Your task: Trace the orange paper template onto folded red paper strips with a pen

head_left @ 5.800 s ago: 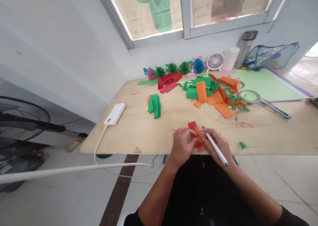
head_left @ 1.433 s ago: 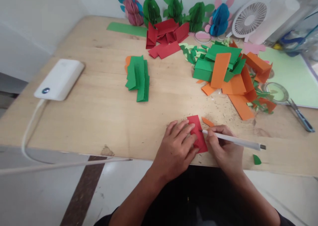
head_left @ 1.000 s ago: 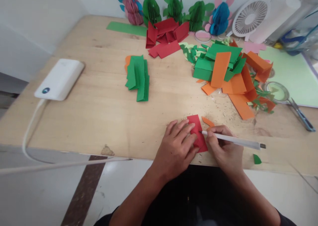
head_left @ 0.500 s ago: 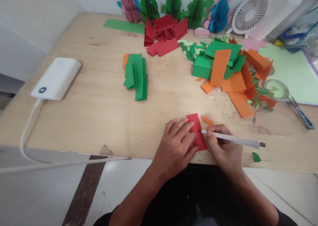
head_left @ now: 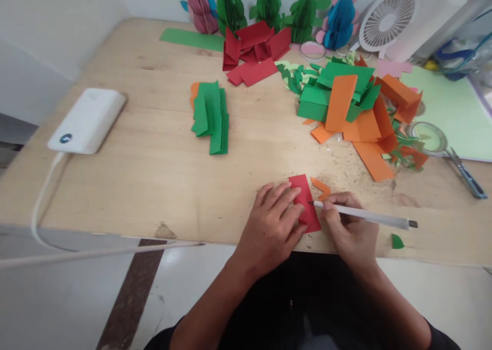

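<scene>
A small red paper rectangle [head_left: 301,183] lies at the table's near edge. My left hand [head_left: 271,224] rests flat on its left part, fingers stretched out and pressing it down. In my right hand [head_left: 348,227] is a white pencil [head_left: 369,215], gripped near its dark tip, which meets the red paper around its middle. The pencil's back end points to the right. Beside the paper sits a bent orange paper scrap [head_left: 320,187], close to my right fingers. A small green paper piece [head_left: 397,241] lies right of my right hand.
A white power bank [head_left: 88,122] with a cable stands left. Folded green paper [head_left: 211,117] lies mid-table. Red paper strips [head_left: 255,47], a green and orange paper heap [head_left: 334,99], honeycomb paper figures [head_left: 268,6] and a fan [head_left: 388,22] are further back. A utility knife [head_left: 467,176] lies right.
The pencil's back end has swung slightly right and its tip has shifted a little on the red paper. My left hand stays in place.
</scene>
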`<action>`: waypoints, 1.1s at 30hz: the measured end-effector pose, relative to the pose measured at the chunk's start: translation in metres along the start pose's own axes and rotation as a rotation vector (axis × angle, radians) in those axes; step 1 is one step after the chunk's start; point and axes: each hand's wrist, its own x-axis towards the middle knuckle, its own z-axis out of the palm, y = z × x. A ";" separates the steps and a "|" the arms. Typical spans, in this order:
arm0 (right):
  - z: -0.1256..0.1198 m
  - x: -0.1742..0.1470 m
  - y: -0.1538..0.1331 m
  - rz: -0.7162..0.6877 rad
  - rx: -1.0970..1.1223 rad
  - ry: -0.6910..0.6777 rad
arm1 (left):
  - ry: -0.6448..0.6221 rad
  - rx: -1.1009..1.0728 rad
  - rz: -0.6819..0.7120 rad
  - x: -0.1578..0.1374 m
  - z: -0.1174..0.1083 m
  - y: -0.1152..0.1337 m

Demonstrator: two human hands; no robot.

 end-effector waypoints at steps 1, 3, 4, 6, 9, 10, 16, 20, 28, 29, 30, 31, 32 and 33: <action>0.000 0.000 0.001 -0.001 -0.003 -0.003 | 0.000 -0.001 0.000 0.000 0.000 0.000; 0.000 -0.001 0.002 -0.010 -0.013 -0.006 | -0.002 -0.002 0.000 0.000 0.000 0.000; 0.000 -0.001 0.003 -0.016 -0.016 -0.007 | -0.002 -0.002 0.000 0.000 0.000 0.000; 0.000 -0.001 0.004 -0.023 -0.020 -0.009 | -0.002 -0.004 0.001 0.000 0.000 0.000; 0.001 -0.001 0.006 -0.030 -0.021 -0.018 | 0.000 -0.007 0.000 0.000 0.000 0.000; 0.001 -0.001 0.006 -0.033 -0.024 -0.019 | 0.000 -0.007 0.000 0.000 0.000 0.000; 0.002 -0.002 0.007 -0.028 -0.032 -0.017 | -0.005 -0.004 -0.002 -0.001 0.001 0.000; 0.001 -0.001 0.003 0.005 0.008 0.011 | -0.004 -0.008 -0.004 -0.001 0.002 0.000; -0.004 -0.004 0.006 -0.008 0.140 0.178 | 0.020 -0.014 0.012 -0.002 0.003 0.001; -0.004 -0.005 0.007 -0.020 0.153 0.192 | 0.033 -0.010 0.023 -0.002 0.003 0.001; -0.004 -0.005 0.009 -0.041 0.160 0.205 | 0.046 -0.006 0.037 -0.003 0.003 0.001; -0.005 -0.006 0.010 -0.056 0.158 0.208 | 0.054 -0.002 0.053 -0.004 0.002 0.002; -0.006 -0.007 0.012 -0.068 0.151 0.206 | 0.056 0.004 0.070 -0.005 0.002 0.003; -0.007 -0.007 0.013 -0.079 0.138 0.198 | 0.051 0.014 0.085 -0.006 0.002 0.004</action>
